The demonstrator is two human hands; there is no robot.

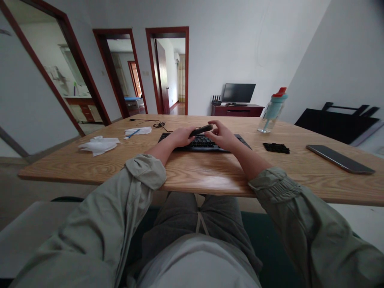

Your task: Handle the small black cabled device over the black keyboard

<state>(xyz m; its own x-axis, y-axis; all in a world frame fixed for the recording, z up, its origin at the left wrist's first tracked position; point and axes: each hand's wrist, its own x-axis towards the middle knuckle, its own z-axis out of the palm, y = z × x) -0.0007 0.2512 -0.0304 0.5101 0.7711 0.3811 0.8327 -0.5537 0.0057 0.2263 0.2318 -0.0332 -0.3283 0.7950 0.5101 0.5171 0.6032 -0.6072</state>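
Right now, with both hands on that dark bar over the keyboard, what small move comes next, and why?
Probably lower the bar onto the keyboard: the left hand and right hand hold its ends just above the keys.

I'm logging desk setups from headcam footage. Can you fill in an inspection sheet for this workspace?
Surface: wooden table, grain finish.
Job's things: black keyboard; a dark slim object held over it.
Clutter: crumpled tissues, paper with a blue pen, water bottle, small black pile, tablet.
Grippers: left hand and right hand both grip the dark object.
Cables: black cable lying loose behind the keyboard.
Surroundings: monitor on a cabinet, three open doorways.
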